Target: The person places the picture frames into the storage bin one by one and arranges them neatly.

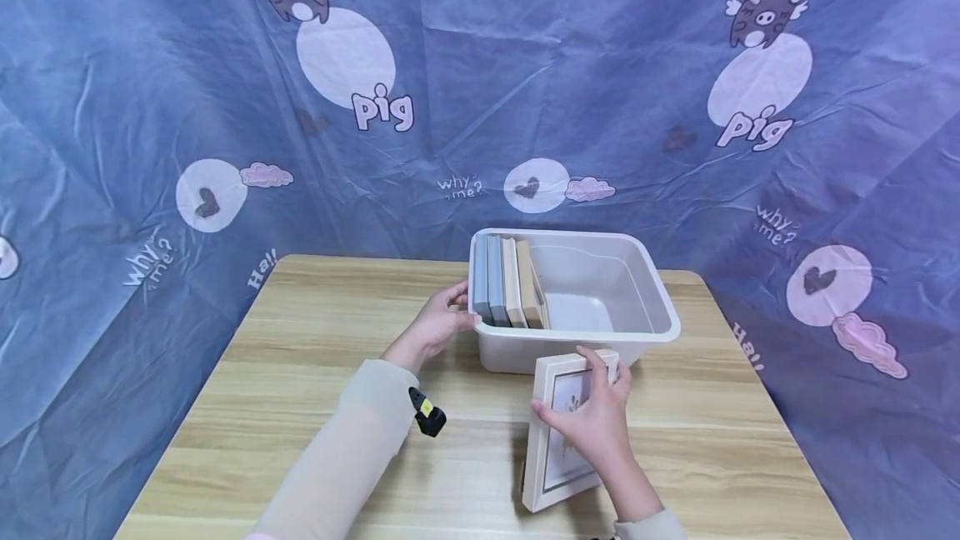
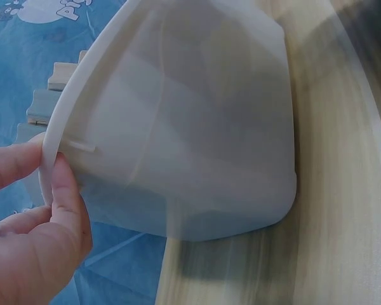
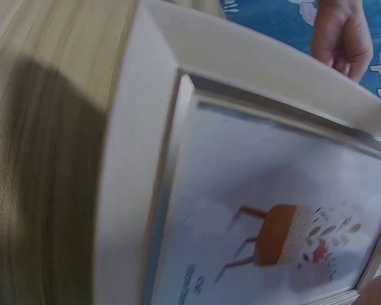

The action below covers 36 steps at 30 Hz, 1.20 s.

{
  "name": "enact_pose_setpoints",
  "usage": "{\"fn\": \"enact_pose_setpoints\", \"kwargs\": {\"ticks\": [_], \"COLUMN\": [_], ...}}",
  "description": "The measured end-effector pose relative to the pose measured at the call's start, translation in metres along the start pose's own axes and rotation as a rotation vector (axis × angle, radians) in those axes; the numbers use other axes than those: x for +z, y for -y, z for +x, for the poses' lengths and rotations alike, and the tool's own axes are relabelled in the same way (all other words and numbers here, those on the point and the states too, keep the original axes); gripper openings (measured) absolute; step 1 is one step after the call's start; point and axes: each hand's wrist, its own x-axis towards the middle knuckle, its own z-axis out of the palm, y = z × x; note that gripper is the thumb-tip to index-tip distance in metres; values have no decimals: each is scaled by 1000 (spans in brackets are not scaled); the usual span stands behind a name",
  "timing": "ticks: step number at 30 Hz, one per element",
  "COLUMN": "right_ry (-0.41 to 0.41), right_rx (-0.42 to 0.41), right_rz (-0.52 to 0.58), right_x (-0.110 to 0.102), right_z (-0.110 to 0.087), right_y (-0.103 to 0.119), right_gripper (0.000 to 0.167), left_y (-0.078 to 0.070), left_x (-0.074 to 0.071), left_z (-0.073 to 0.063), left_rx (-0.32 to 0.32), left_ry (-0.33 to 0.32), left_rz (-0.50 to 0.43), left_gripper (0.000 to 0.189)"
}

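A light grey plastic bin [image 1: 517, 352] stands toward the back of the table. My left hand [image 1: 435, 325] pinches its rim at the front left corner, thumb and fingers on either side of the edge in the left wrist view. Several picture frames stand on edge along the bin's left side, among them a blue-grey frame [image 1: 497, 282] and a tan frame [image 1: 527, 282]. In front of the bin, my right hand [image 1: 600, 419] holds a white picture frame [image 1: 534, 461] upright by its upper part. Its print [image 3: 273, 235] shows an orange pot on legs with leaves.
The wooden table [image 1: 322, 332] extends on both sides of the bin. Behind and beside it hangs a blue cloth [image 1: 480, 107] with pig prints. A black wrist device [image 1: 427, 412] sits on the left sleeve.
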Motion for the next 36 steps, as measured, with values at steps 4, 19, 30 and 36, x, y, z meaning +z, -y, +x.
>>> {"fn": "enact_pose_setpoints", "kwargs": {"ticks": [4,19,30,36], "right_ry": [-50,-168,-171,-202], "right_rx": [-53,-220,-388,-553], "right_rz": [60,209,311,309], "right_x": [-7,-43,-79,-100], "right_z": [-3,-5,21,43], "right_y": [5,35,57,72], "right_gripper": [98,109,109,110], "left_y": [0,-1,-1,-2], "left_x": [0,-1,-1,0], "left_z": [-1,-2,-2,-1], "left_rx": [3,9,19,12], "left_ry": [4,0,15,16], "left_rz": [-4,5,-5,-7], "left_gripper": [77,76,76,76]}}
